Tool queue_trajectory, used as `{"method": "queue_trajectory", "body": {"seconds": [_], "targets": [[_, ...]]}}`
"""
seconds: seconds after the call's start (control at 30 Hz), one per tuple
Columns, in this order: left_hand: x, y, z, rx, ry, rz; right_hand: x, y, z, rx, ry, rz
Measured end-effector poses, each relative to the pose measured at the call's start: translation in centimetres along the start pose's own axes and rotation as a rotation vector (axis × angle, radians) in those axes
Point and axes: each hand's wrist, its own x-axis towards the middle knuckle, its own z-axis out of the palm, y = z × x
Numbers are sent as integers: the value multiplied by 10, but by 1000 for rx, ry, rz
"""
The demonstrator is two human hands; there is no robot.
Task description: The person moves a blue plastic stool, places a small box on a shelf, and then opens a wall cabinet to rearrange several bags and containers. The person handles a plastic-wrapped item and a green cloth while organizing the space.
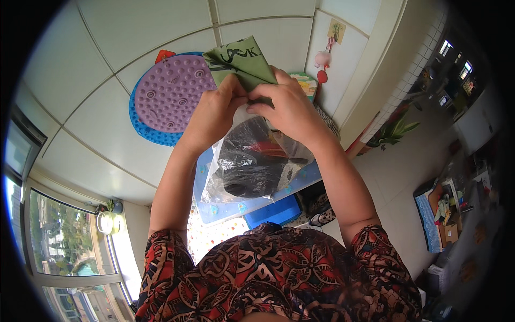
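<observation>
Raised in front of me is a green sheet-like piece [241,58] with dark print, perhaps a folded bag; its material is unclear. My left hand [213,114] pinches its lower edge between thumb and fingers. On the other side my right hand [287,102] grips the same piece, and the fingertips of both hands nearly meet. Below them sits a clear plastic bag [245,161] with something dark and something red inside. It rests on a blue patterned surface [229,211]. My hands partly cover the bag's top, so I cannot tell whether they touch it.
Purple [173,96] and blue [155,137] bumpy oval mats hang on the tiled wall. A pink and red pendant [322,60] hangs to the right. Under the surface stands a blue box-like object [273,211]. A window [64,229] is at left, and a box of items [446,217] lies right.
</observation>
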Motion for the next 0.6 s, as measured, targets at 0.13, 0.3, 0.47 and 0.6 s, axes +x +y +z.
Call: {"method": "queue_trajectory", "body": {"seconds": [0.13, 0.3, 0.47, 0.6], "targets": [[9, -8, -11, -48, 185, 192, 25, -3, 4, 4, 153, -123], [53, -9, -11, 69, 407, 278, 75, 2, -16, -272, 220, -275], [70, -14, 3, 50, 531, 328, 85, 14, -33, -324, 140, -273], [55, -28, 19, 37, 563, 253, 60, 38, -15, -236, 44, -200]]}}
